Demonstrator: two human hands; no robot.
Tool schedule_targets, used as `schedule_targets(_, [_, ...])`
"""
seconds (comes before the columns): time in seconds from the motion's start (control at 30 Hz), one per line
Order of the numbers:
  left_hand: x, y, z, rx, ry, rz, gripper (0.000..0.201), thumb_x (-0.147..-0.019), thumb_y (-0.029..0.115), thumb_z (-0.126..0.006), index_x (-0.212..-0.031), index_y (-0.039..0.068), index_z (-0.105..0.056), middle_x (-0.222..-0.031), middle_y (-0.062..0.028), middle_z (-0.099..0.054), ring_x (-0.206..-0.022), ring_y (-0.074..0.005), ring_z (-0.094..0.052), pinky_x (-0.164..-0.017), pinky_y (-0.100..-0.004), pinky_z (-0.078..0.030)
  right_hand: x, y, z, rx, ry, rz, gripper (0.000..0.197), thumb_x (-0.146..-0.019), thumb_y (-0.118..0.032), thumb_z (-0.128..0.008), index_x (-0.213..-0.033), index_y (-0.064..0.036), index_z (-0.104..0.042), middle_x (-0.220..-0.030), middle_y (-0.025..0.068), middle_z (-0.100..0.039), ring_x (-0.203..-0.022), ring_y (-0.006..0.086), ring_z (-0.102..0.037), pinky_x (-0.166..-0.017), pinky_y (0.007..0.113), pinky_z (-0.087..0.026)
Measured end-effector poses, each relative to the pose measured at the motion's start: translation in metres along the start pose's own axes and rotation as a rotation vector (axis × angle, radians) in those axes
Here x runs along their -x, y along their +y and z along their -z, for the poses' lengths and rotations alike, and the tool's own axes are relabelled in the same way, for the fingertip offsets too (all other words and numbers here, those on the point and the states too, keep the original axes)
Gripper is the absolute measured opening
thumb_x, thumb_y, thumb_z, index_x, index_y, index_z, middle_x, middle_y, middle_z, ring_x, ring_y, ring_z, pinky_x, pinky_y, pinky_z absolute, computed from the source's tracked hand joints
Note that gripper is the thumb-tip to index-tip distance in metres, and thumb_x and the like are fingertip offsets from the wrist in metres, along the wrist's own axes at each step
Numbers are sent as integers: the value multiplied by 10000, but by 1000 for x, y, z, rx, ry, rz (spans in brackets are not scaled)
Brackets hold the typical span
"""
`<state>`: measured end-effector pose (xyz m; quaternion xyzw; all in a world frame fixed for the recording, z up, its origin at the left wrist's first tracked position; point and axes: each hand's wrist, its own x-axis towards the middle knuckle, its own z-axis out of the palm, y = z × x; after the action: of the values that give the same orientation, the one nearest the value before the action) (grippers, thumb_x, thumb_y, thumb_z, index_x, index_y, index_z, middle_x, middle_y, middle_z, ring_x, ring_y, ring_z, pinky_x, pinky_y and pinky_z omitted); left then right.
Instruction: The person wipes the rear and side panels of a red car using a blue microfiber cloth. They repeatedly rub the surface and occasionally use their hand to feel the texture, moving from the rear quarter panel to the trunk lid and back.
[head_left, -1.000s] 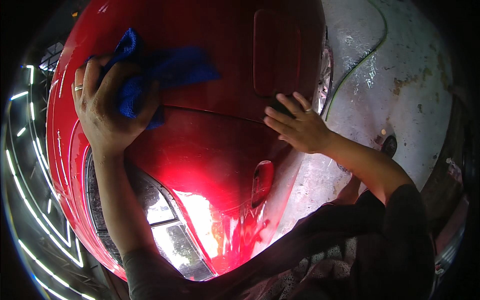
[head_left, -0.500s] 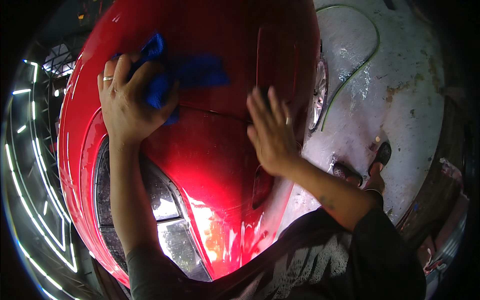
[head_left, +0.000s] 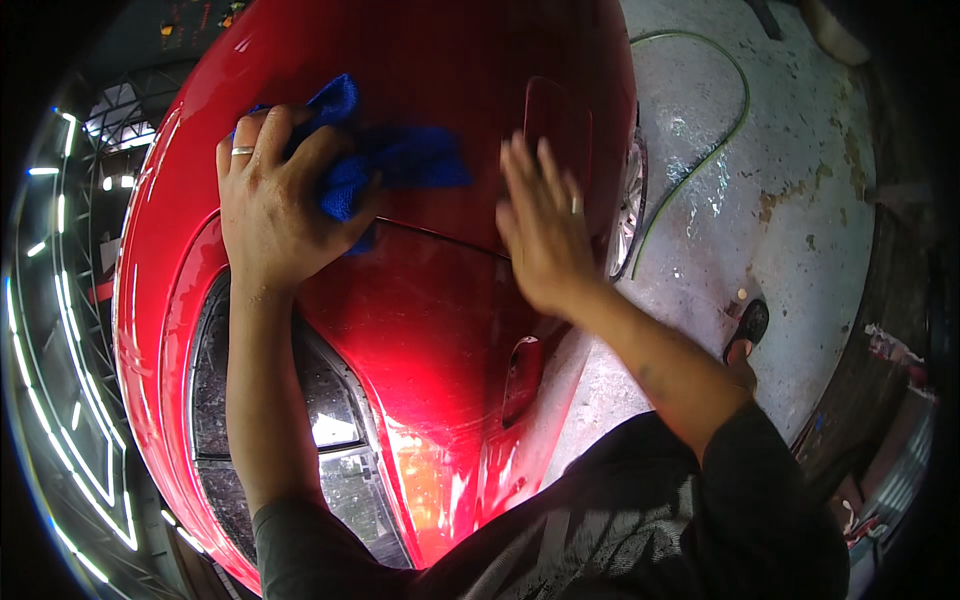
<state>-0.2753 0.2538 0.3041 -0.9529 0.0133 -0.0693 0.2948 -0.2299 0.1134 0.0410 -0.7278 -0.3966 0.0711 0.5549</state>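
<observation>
The right hand [head_left: 547,238] had swung leftward over the red car [head_left: 430,310], fingers slightly spread — contact seemed unclear — leaving just the left hand [head_left: 283,205] clutching the blue cloth [head_left: 425,160].

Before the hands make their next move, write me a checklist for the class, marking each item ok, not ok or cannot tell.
1. Left hand has hold of the blue cloth: ok, it is gathered under the fingers.
2. Blue cloth neatly folded: not ok, it is bunched, with a loose end spread to the right.
3. Right hand pressing on the red car: cannot tell, its palm is hidden.
4. Rings off: not ok, each hand wears one.
5. Green hose apart from the visible shoe: ok, there is floor between them.
</observation>
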Motion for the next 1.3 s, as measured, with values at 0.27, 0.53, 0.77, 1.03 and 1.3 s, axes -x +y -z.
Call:
schedule_targets(0.27, [-1, 1, -1, 24, -14, 39, 291, -710, 274, -884, -944, 167, -747, -1104, -65, -651, -1102, -326, -611, -948, -466, -470, 45, -14, 7, -35, -196, -18, 723, -1092, -231, -552, -1709, -10, -248, -1793, 200, -217, -1651, 425, -213, -1287, 647, -201])
schedule_targets(0.53, [1, 2, 3, 36, -6, 44, 295, -703, 276, -885, -946, 172, -752, -1114, -78, -645, -1097, -329, -610, -947, -478, -474, -59, 23, 6, 6, 57, -12, 588, -1171, -330, -393, -1682, -47, -327, -1760, 180, -317, -1638, 414, -239, -1286, 624, -241])
schedule_targets(0.77, [-5, 0, 4, 49, -9, 30, 293, -711, 297, -880, -947, 177, -753, -1125, -81, -648, -1102, -337, -608, -943, -478, -470, -44, 14, 8, 15, 1, -26, 663, -1147, -313, -453, -1717, -54, -233, -1799, 172, -214, -1664, 395, -177, -1297, 656, -161])
schedule_targets(1.03, [2, 1, 5, 44, -25, 63, 276, -714, 287, -876, -930, 177, -745, -1134, -81, -652, -1107, -332, -613, -957, -479, -472, -14, -1, 12, 93, -123, -20, 652, -1147, -334, -442, -1697, -19, -289, -1787, 167, -252, -1657, 376, -216, -1289, 636, -205])
schedule_targets(1.3, [1, 3, -1, 47, -14, 60, 291, -700, 278, -874, -936, 166, -745, -1129, -85, -649, -1104, -343, -612, -946, -484, -474, -50, 22, 7, 66, -92, -66, 642, -1163, -376, -379, -1701, -39, -283, -1783, 170, -266, -1658, 390, -206, -1288, 644, -208])
